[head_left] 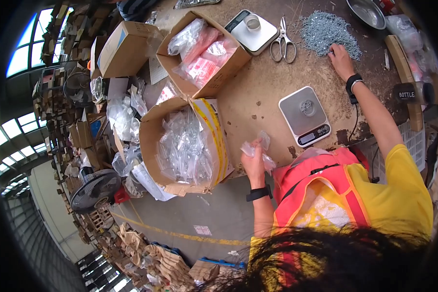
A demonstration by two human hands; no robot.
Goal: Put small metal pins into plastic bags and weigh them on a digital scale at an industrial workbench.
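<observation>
My left hand (254,164) is closed around a clear, pinkish plastic bag (264,139) at the table's near edge, beside an open carton. My right hand (341,60) reaches out to the near edge of a heap of small silvery screws (326,33). Its fingers are bent down against the heap, and whatever is between the fingertips is hidden. Between my hands stands a white digital scale (304,117). A small clear cup (307,108) with some metal pieces in it rests on the scale's plate.
An open carton (219,146) at left holds filled clear bags; behind it another carton (228,63) holds pink and clear bags. Scissors (283,41) lie by a second scale (265,36). A metal bowl (367,13) sits far right, a wooden strip (405,73) along the right edge.
</observation>
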